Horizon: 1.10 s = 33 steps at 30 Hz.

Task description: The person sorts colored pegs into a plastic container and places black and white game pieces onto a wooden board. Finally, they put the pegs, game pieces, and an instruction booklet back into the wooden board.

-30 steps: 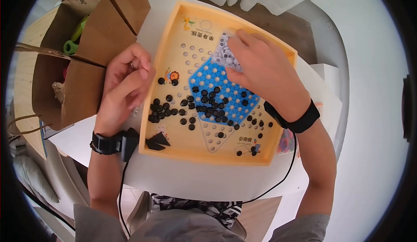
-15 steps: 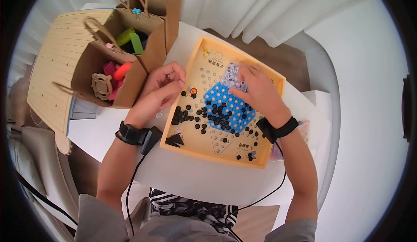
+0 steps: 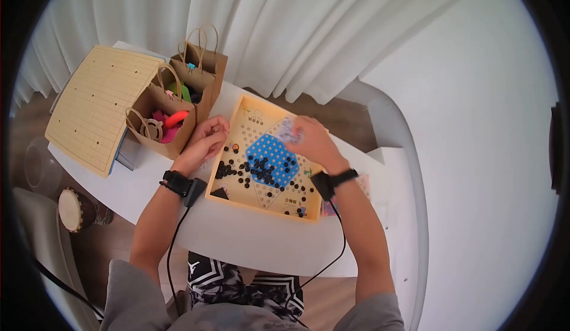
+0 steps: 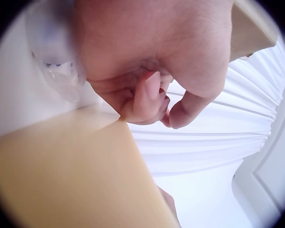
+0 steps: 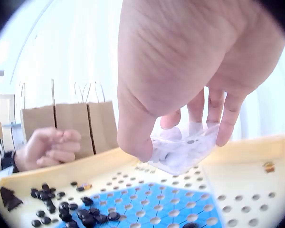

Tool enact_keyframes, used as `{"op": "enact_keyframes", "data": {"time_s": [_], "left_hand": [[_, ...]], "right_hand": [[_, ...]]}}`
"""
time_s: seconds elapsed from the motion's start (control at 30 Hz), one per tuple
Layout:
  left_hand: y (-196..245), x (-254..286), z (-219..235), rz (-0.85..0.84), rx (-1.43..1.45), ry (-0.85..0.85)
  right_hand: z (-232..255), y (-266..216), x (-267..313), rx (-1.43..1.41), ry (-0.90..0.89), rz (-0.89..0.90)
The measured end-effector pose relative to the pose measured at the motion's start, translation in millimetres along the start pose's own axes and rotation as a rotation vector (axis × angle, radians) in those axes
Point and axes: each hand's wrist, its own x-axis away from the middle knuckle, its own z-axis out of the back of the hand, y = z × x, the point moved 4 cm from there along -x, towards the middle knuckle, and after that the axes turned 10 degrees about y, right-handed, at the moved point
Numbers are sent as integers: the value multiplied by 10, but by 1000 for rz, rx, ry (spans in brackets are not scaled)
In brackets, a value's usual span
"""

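Note:
My right hand point(image 3: 314, 144) grips a clear plastic bag of white pieces point(image 5: 183, 152) between thumb and fingers, over the far part of a yellow wooden game tray point(image 3: 267, 212). The bag hangs beyond the blue hexagon point(image 3: 270, 147) printed with rows of holes. Many black round pieces point(image 3: 225, 169) lie scattered over the tray's left and middle. My left hand point(image 3: 205, 141), fingers loosely curled and holding nothing, is at the tray's left edge. A dark folded triangular piece point(image 5: 10, 198) lies in the tray's near left corner.
Brown paper bags point(image 3: 189, 132) with colourful toys stand left of the tray, near my left hand. Behind them leans a gridded wooden board point(image 3: 101, 105). A colourful packet point(image 3: 361, 185) lies by my right wrist. Clear plastic point(image 4: 61, 78) is near my left hand. A drum point(image 3: 71, 210) sits below the table.
The head view has tilted up and away, so the tray looks smaller and more of the bags and curtain shows. Both hands keep about the same places at the tray.

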Motion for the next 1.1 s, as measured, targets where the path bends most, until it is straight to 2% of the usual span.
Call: {"op": "enact_keyframes", "data": {"time_s": [0.07, 0.2, 0.23, 0.33, 0.37, 0.43, 0.47, 0.53, 0.57, 0.67, 0.73, 0.8, 0.83, 0.87, 0.97, 1.1], "left_hand": [[-11, -8, 16, 6, -13, 23], [8, 2, -12, 16, 14, 17], [7, 0, -17, 6, 19, 10], [21, -1, -16, 0, 19, 33], [21, 1, -12, 2, 16, 18], [6, 0, 5, -4, 11, 0], [-10, -8, 13, -7, 15, 5], [-21, 2, 12, -8, 26, 3], [-25, 8, 10, -8, 29, -1], [7, 23, -2, -15, 19, 5], [3, 14, -4, -13, 19, 3], [-6, 16, -2, 8, 33, 7], [-32, 14, -9, 15, 33, -5], [-41, 7, -5, 12, 36, -5], [-27, -4, 28, 11, 19, -9], [-39, 10, 2, 13, 23, 29]], "right_hand": [[397, 122, 194, -83, 87, 35], [1076, 680, 814, -18, 103, -197], [1100, 885, 949, 34, 99, -279], [913, 1357, 1272, 40, 75, -179], [908, 1295, 1265, 46, 90, -167], [681, 1236, 1268, -15, -71, -354], [630, 1220, 1252, -10, -64, -347], [541, 1198, 1267, 3, -237, -362], [600, 1187, 1295, 7, -235, -364], [891, 1205, 1427, 93, -129, -294], [1368, 1373, 1648, 88, 102, -322], [1776, 1605, 2108, 252, 200, -366], [1948, 1676, 2379, 282, 229, -468], [2058, 1881, 2697, 339, 250, -488], [2085, 1989, 3390, 373, 226, -784], [1887, 1953, 3840, 408, 345, -888]]}}
